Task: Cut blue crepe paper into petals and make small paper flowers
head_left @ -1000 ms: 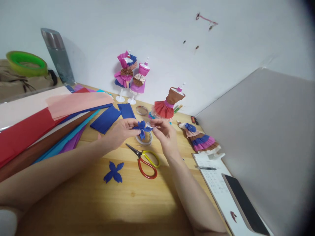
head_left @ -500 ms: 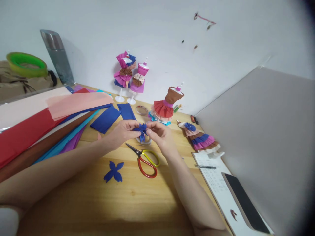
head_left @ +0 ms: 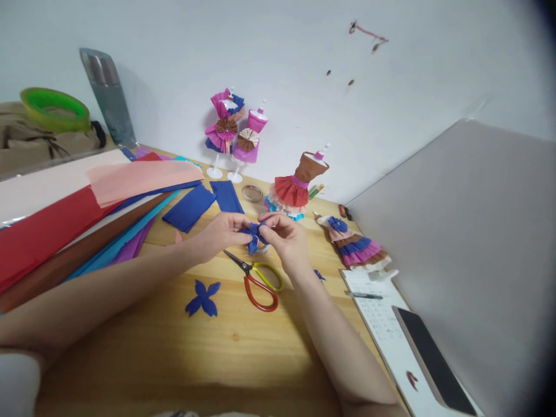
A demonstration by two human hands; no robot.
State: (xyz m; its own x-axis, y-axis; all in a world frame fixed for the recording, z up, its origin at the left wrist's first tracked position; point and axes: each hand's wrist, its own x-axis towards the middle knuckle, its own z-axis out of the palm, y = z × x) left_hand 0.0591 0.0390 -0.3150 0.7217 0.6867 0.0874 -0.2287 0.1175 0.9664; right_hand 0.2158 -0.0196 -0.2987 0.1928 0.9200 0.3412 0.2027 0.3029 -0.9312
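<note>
My left hand (head_left: 221, 230) and my right hand (head_left: 282, 237) meet over the middle of the wooden table (head_left: 182, 347). Both pinch a small blue paper flower (head_left: 254, 236) between their fingertips. A tape roll under the hands is almost hidden. A second blue paper flower (head_left: 202, 297) lies flat on the table in front of my left forearm. Scissors with red and yellow handles (head_left: 257, 279) lie just below my hands.
Coloured paper sheets (head_left: 69, 208) cover the left side, with two blue paper pieces (head_left: 204, 205) nearby. Paper dresses on small mannequins (head_left: 234, 136) (head_left: 299, 182) stand by the wall; another dress (head_left: 354, 246) lies flat. A printed sheet with a pen (head_left: 373, 307) and a phone (head_left: 434, 362) sit at right.
My right hand has come in from the right to meet my left hand, and both now pinch the blue flower, which looks more bunched up.
</note>
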